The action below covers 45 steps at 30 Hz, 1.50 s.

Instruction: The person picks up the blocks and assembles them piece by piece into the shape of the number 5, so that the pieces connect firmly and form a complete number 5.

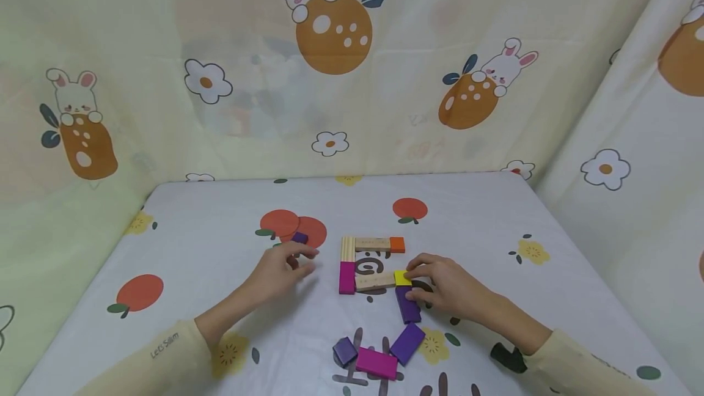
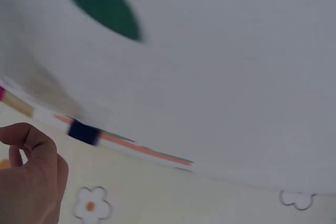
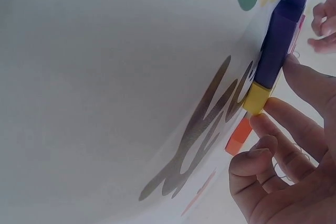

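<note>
My right hand (image 1: 452,286) is at the right end of a block outline, its fingers bent around the small yellow block (image 1: 403,278). The thumb rests against the purple block (image 1: 407,305) adjoining it; the right wrist view shows the same hold. A light wooden block (image 1: 375,281) runs left from the yellow one to a magenta block (image 1: 347,278). Above lie pale wooden pieces (image 1: 348,249), another wooden block (image 1: 372,244) and an orange block (image 1: 397,245). My left hand (image 1: 279,271) hovers left of the outline, fingers loosely bent and holding nothing. Just beyond it lies a small dark purple block (image 1: 299,238).
Nearer my body, a purple block (image 1: 407,343) slants against a magenta block (image 1: 376,363), with a purple cube (image 1: 344,352) at its left. A fruit-and-flower printed cloth (image 1: 473,212) covers the table. Printed curtains (image 1: 385,127) stand behind and at both sides.
</note>
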Motion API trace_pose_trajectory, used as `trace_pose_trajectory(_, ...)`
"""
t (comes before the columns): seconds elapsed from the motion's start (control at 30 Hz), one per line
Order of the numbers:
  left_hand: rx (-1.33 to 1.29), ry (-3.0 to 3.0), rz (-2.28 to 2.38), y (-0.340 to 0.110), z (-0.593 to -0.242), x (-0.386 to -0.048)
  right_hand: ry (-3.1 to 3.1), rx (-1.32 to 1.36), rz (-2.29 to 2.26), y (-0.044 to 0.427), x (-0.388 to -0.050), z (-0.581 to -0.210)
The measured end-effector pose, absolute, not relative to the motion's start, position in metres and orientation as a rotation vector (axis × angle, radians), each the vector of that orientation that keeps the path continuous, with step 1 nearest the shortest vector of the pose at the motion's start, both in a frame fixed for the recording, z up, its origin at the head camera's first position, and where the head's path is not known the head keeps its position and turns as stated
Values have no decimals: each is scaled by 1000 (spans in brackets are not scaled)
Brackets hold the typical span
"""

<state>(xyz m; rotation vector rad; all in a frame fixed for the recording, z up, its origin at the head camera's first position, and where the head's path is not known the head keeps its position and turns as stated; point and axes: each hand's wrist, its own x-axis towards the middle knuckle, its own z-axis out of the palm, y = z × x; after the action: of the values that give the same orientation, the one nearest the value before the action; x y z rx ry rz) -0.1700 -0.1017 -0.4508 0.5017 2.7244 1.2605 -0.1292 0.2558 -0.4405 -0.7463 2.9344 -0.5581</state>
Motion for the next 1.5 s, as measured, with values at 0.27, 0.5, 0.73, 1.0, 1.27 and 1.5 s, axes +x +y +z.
trace_pose_trajectory(0.27, 377, 2787, 1264, -123, -452, -200, 2930, -723, -566, 256, -129, -442)
trace_pose_trajectory(0.5, 411, 2815, 1123, -131, -453, -219, 2942, -750, -559, 256, -128, -442)
trace_pose_trajectory(0.73, 352, 2706, 1134, -131, -451, -230, 2953, -795, -554, 257, -128, -441)
trace_pose_trajectory(1.0, 348, 2691, 1132, -126, -450, -231, 2944, -772, -569, 256, -128, -441)
trace_pose_trajectory(1.27, 354, 2679, 1177, -127, -453, -231, 2945, -765, -573, 256, -129, -441)
trace_pose_trajectory(1.5, 362, 2632, 1242, -127, -446, -224, 2945, -768, -571, 256, -128, -441)
